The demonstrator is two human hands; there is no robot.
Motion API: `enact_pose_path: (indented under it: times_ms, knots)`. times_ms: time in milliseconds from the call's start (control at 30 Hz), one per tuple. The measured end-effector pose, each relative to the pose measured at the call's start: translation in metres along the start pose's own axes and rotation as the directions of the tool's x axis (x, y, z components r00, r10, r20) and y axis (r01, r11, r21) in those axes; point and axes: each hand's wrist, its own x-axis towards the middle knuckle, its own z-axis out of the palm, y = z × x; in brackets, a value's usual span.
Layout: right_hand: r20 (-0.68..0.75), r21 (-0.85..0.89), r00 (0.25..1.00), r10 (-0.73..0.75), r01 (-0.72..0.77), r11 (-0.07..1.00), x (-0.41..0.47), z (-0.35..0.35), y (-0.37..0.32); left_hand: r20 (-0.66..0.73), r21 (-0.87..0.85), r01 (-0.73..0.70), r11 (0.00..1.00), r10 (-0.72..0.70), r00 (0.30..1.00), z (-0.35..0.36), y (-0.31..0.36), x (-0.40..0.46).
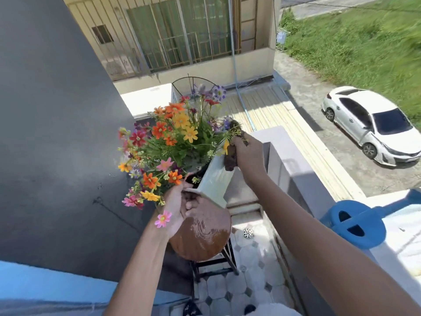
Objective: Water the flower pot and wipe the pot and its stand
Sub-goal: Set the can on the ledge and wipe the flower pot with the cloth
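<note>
Left hand (pixel 176 207) grips the pot (pixel 214 179) rim; right hand (pixel 247 153) clutches a blurred dark cloth (pixel 230 159).

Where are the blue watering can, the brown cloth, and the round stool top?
blue watering can (pixel 355 226): head view, on its body by the handle.
brown cloth (pixel 230 159): head view, on its hanging lower part.
round stool top (pixel 205 233): head view, on its wet centre.

Flower pot (pixel 215 179), held between both hands: pale, smooth, faint sheen, possibly painted metal. Cloth (pixel 230 159) under right hand (pixel 247 153): dark brown, rough, nubbly. Stand (pixel 202 233) top below left hand (pixel 176 210): brown, glossy, wet-looking. Watering can (pixel 355 224) right of right forearm: blue, smooth plastic. Wall (pixel 57 133) left: matt dark grey.
</note>
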Motion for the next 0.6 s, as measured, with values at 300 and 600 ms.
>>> enact_pose_path:
  times_ms: [300, 600]
  knots:
    - [0.34, -0.003, 0.9, 0.271, -0.287, 0.958, 0.01, -0.015, -0.01, 0.038, 0.149, -0.056, 0.987, 0.051, 0.998, -0.033, 0.014, 0.007]
    - [0.455, -0.245, 0.845, 0.279, -0.183, 0.952, 0.007, -0.022, -0.014, -0.144, 0.078, 0.045, 0.996, -0.033, 0.989, -0.097, -0.027, 0.065]
